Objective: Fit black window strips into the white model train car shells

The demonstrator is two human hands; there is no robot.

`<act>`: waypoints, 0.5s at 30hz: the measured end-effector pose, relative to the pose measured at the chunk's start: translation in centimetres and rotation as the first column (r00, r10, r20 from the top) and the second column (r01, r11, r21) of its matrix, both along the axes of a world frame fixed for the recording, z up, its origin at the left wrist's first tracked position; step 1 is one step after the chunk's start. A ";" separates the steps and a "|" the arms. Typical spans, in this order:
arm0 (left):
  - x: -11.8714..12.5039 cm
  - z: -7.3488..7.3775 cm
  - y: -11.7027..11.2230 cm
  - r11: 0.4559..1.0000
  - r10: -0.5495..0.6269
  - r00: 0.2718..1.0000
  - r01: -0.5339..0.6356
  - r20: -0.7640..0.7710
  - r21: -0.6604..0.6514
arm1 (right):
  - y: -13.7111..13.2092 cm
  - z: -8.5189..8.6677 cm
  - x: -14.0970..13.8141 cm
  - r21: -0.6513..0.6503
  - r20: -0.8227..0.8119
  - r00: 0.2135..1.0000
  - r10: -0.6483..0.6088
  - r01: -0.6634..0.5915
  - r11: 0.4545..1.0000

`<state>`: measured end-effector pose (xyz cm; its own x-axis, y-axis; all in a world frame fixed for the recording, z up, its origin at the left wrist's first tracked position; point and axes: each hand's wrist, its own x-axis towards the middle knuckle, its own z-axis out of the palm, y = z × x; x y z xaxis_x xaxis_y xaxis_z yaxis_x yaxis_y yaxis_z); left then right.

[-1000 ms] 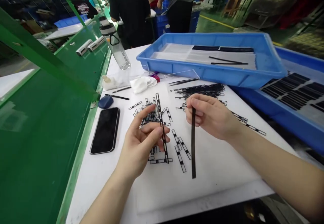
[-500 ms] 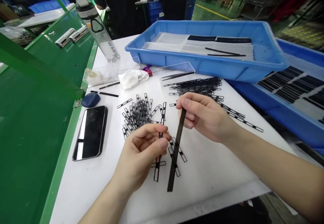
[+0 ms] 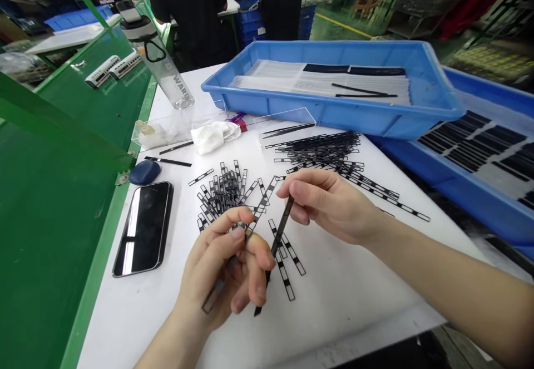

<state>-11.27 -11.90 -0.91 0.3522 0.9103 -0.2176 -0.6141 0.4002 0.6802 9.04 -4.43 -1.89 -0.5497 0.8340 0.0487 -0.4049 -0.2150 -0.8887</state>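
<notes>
My left hand (image 3: 227,263) pinches a thin black ladder-shaped frame strip (image 3: 255,215) between thumb and fingers, slanting up to the right. My right hand (image 3: 329,205) grips the top of a solid black strip (image 3: 280,230) that slopes down-left behind my left fingers. Under both hands lies a pile of short black frame pieces (image 3: 223,193) on the white table (image 3: 346,285). A heap of long frame strips (image 3: 323,149) lies just beyond my right hand.
A black phone (image 3: 144,227) and a dark blue pod (image 3: 144,172) lie at the left by the green bench (image 3: 54,202). Blue trays (image 3: 334,113) (image 3: 496,202) hold sheets and strips behind and right. A water bottle (image 3: 161,63), cloth (image 3: 214,134) and tweezers (image 3: 287,129) stand behind. People stand at the far end.
My left hand has turned its frame strip from upright to slanted and dropped lower. The solid strip in my right hand has tilted further left, its lower end now behind my left fingers.
</notes>
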 end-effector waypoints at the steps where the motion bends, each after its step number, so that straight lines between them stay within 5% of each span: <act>1: 0.0 -0.1 -0.1 1.000 -0.020 1.000 0.020 0.002 0.013 | 0.0 0.0 0.0 -0.002 0.006 1.000 0.003 -0.003 1.000; 7: 0.3 -0.9 -0.8 0.977 -0.081 0.988 0.106 -0.135 0.184 | 0.0 -0.3 0.2 -0.015 0.029 0.999 0.046 -0.046 0.999; 12: 0.7 -0.2 -1.4 0.987 -0.061 0.930 0.110 -0.362 0.116 | 0.1 -0.3 0.3 0.010 0.011 0.999 0.036 -0.036 0.999; 15: 0.9 0.5 -1.1 0.999 0.005 0.895 0.015 -0.446 0.042 | 0.2 -0.2 0.4 -0.002 0.020 0.999 0.030 -0.030 1.000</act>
<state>-10.37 -13.05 -0.43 0.2316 0.9209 -0.3137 -0.2405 0.3666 0.8987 9.41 -4.21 -2.13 -0.5755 0.8170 0.0359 -0.3800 -0.2283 -0.8964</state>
